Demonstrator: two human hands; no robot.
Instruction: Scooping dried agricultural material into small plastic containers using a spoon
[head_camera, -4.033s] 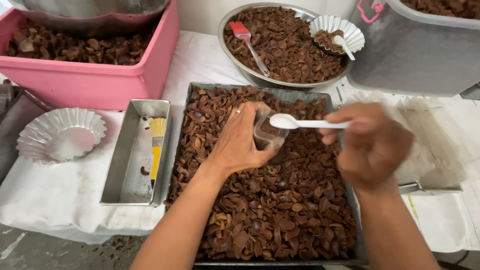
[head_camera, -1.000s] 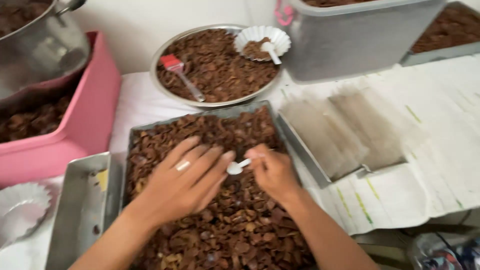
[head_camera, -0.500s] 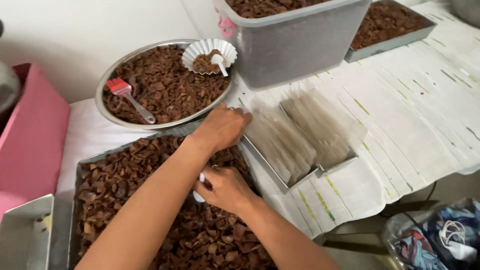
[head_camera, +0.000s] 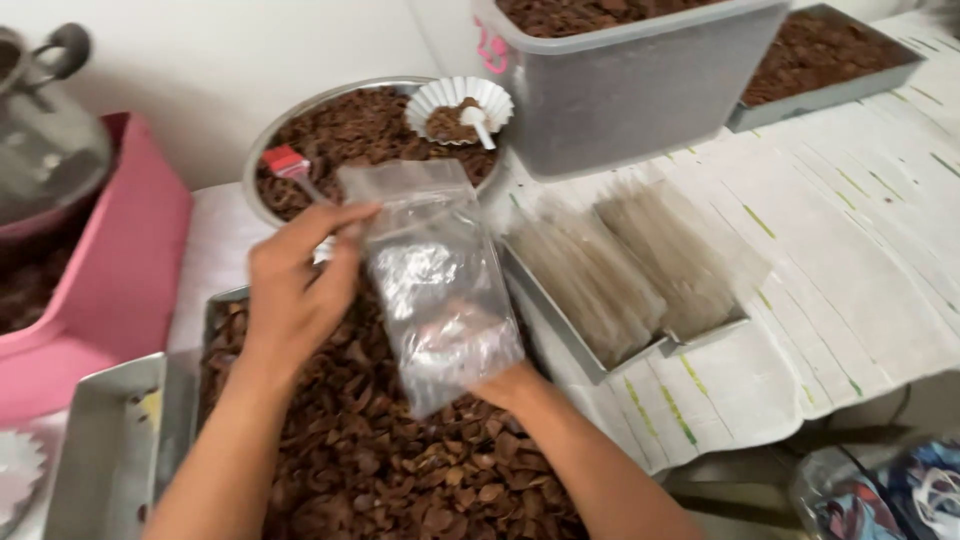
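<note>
A: How do I handle this bag (head_camera: 438, 290) well?

B: Your left hand (head_camera: 295, 285) pinches it by its upper edge, thumb and fingers closed on the plastic. I'd say pinch one wall only, so the mouth can gape rather than stay flat.

A: And my right hand?

B: It sits behind the bag's lower half; only the wrist (head_camera: 520, 385) shows, so I cannot tell whether that hand grips the bag or merely backs it. Judging by the slack plastic, a steadying hold low down would stop it swinging.

A: Where is the bag relative to everything?

B: It hangs upright between your hands, above the tray (head_camera: 215, 310) of brown pieces (head_camera: 380, 450), so spills should drop back in. The stack of empty bags (head_camera: 625, 265) lies just right of it, and the round bowl (head_camera: 300, 115) with the paper cup (head_camera: 460, 105) sits beyond.
</note>
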